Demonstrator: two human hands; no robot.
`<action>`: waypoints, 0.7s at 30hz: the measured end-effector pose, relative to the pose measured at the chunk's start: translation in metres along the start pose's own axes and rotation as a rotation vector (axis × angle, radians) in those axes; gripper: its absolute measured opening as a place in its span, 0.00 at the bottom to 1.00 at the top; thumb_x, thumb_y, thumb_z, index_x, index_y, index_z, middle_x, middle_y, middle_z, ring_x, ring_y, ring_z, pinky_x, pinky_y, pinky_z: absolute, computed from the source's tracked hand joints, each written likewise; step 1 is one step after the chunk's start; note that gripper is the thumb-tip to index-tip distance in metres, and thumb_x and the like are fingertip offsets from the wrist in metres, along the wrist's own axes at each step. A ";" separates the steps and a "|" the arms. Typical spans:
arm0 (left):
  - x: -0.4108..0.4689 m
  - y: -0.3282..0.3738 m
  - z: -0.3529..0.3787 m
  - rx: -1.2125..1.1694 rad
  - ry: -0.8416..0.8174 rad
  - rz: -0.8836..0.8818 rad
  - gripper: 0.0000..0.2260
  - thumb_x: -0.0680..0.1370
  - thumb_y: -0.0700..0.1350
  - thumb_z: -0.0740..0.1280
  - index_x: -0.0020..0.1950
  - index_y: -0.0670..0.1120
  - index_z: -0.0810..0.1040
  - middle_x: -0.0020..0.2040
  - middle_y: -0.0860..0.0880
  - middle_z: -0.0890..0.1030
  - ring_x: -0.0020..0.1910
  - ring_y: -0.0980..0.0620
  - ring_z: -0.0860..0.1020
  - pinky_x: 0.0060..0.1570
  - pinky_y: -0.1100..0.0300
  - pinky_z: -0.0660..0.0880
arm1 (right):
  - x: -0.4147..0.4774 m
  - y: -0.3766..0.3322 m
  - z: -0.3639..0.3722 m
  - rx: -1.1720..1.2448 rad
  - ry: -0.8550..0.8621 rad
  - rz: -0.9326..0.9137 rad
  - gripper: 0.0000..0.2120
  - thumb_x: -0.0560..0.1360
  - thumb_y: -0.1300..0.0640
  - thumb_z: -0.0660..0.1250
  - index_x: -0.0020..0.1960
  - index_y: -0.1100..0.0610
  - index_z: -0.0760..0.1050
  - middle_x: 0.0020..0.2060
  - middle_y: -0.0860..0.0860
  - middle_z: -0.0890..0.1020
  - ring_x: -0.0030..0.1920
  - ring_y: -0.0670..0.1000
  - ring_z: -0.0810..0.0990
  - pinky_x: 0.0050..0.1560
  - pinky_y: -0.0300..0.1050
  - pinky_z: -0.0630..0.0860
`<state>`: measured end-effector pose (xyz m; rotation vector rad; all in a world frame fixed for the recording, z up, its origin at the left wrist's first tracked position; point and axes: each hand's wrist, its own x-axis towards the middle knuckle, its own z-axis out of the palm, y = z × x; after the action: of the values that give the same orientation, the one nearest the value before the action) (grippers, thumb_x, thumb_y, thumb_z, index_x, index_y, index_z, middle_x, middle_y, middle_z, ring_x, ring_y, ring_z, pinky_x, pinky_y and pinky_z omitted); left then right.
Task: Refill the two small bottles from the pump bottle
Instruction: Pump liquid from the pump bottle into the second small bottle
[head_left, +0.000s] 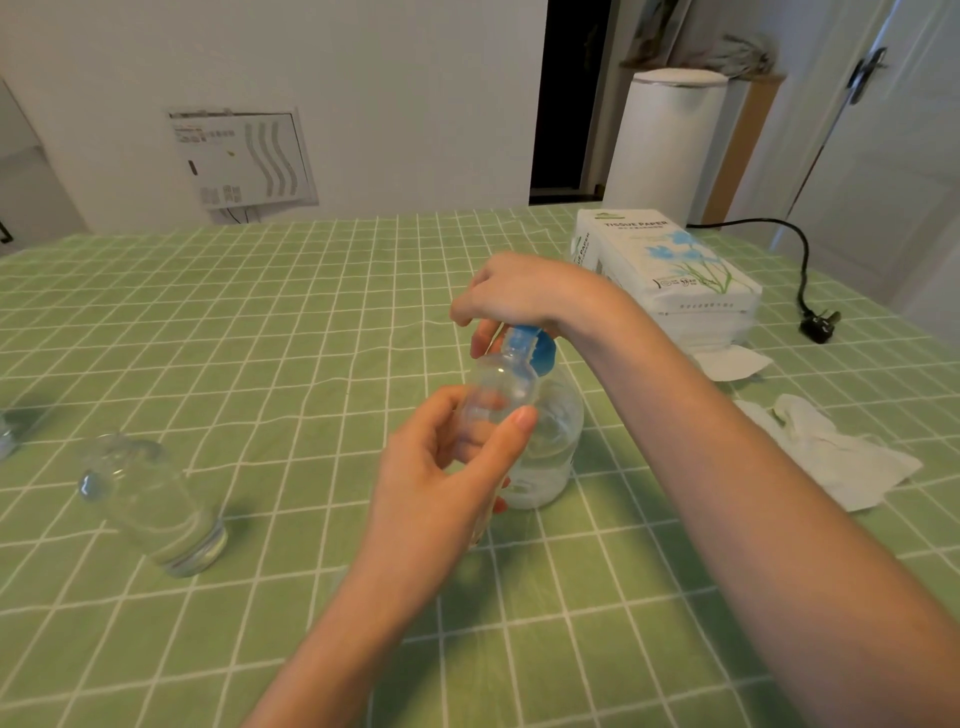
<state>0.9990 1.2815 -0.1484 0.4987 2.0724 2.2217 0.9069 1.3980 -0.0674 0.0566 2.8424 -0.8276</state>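
The left hand (447, 467) pinches a small clear bottle (501, 384) between thumb and fingers, its mouth raised to the blue pump head (530, 348). The right hand (519, 296), just above, curls its fingers over that pump head. The pump bottle (550, 441) stands on the green checked bench (260, 312), right behind the left hand. A second small bottle (150, 504) sits well to the left of both hands. A tissue pack (675, 265) and a crumpled tissue (826, 452) lie beyond the right arm.

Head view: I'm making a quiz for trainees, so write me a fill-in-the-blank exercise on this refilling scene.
1. The right hand grips the ____ pump head of the pump bottle.
2. The left hand holds one small bottle; the other small bottle stands to its ____.
3. The white pack reads TISSUE ____.
Missing words: blue; left; PAPER.
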 end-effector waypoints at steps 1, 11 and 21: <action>0.000 0.000 0.000 0.000 0.003 -0.005 0.18 0.62 0.58 0.69 0.46 0.48 0.80 0.37 0.43 0.80 0.34 0.52 0.75 0.28 0.66 0.74 | 0.000 0.000 0.001 0.008 -0.004 0.003 0.12 0.75 0.55 0.63 0.53 0.61 0.77 0.53 0.58 0.83 0.40 0.54 0.75 0.38 0.43 0.69; 0.002 0.003 0.001 -0.022 0.020 0.008 0.19 0.62 0.58 0.69 0.46 0.48 0.79 0.33 0.51 0.80 0.31 0.55 0.75 0.27 0.66 0.73 | -0.001 -0.003 -0.006 -0.006 0.054 -0.024 0.17 0.76 0.52 0.62 0.58 0.63 0.75 0.51 0.59 0.83 0.46 0.55 0.81 0.52 0.48 0.76; 0.002 -0.001 -0.001 -0.047 0.008 0.011 0.16 0.62 0.59 0.72 0.44 0.51 0.81 0.33 0.51 0.81 0.31 0.56 0.75 0.27 0.66 0.73 | 0.001 -0.003 -0.004 0.013 -0.008 0.020 0.14 0.76 0.55 0.61 0.56 0.61 0.77 0.53 0.59 0.83 0.42 0.53 0.76 0.36 0.42 0.68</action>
<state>0.9971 1.2813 -0.1488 0.4998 2.0209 2.2771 0.9052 1.3979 -0.0630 0.0829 2.8239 -0.8410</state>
